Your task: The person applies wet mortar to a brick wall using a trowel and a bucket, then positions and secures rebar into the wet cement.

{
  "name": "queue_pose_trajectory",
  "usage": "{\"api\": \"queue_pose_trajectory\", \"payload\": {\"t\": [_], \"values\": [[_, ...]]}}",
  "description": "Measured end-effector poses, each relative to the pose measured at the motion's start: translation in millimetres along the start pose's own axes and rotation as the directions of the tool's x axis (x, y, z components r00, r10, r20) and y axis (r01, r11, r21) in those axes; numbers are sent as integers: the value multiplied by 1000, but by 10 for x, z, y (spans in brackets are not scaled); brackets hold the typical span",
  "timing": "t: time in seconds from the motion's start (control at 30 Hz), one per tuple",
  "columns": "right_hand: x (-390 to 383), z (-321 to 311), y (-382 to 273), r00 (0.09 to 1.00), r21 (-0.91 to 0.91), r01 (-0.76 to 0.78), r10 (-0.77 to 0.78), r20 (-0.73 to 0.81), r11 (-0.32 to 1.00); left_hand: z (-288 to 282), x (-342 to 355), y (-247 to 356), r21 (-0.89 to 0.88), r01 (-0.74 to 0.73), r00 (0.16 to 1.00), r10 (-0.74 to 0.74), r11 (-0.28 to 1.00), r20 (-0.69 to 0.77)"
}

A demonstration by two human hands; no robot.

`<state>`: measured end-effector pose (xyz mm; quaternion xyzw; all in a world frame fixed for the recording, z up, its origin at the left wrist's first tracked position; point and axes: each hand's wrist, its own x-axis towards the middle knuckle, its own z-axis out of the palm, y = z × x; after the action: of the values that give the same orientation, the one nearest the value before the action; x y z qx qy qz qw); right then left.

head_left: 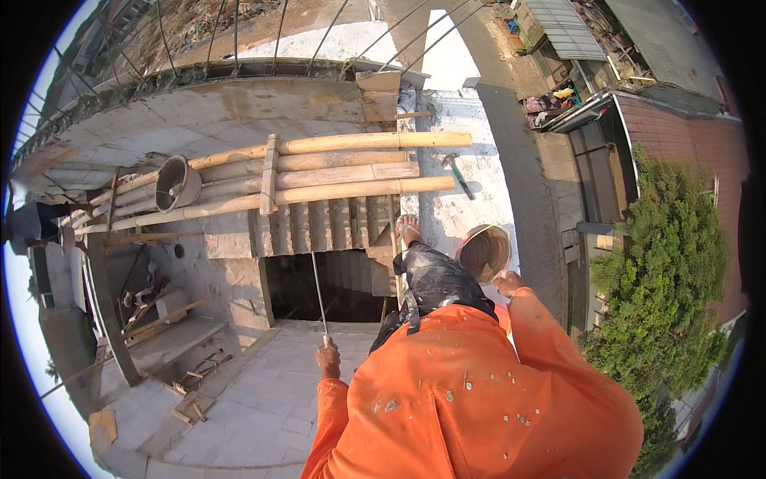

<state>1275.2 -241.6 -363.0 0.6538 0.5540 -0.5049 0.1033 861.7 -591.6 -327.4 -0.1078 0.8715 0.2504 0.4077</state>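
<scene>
My left hand [327,359] is closed around the lower end of a thin, straight pale rod [319,291]. The rod rises past the dark opening toward the stair-like concrete edge; its exact kind is not clear. With fingers bent, my right hand [508,283] grips the rim of a round bucket [484,251] at the white wall top. The bucket's inside looks grey-brown, and its contents are hard to make out. My bare foot [408,230] stands on the wall edge left of the bucket. Farther along the wall top lies a hammer [459,177] with a green handle.
Bamboo poles [351,168] form a walkway across the gap, with another bucket [177,184] on it. A dark opening [327,287] drops away at my left. Beyond the wall lies a street [515,128] far below. Another person [36,223] is at the far left.
</scene>
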Motion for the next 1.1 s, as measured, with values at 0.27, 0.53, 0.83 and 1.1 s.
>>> {"api": "queue_pose_trajectory", "payload": {"t": [0.27,0.53,0.83,1.1], "values": [[751,-721,-1354,999,20,39,-38,-18,999,251,-34,971,37,92,996,-92,995,13],[1119,-1006,-1796,996,28,78,-79,51,997,380,179,1474,201,-46,997,57,978,-51],[1258,-891,-1346,991,71,-11,1,135,997,471,-121,1702,265,-197,974,219,944,-58],[1346,-1180,-1654,967,-48,242,-237,97,969,861,-254,775,-22,44,996,-45,999,-77]]}}
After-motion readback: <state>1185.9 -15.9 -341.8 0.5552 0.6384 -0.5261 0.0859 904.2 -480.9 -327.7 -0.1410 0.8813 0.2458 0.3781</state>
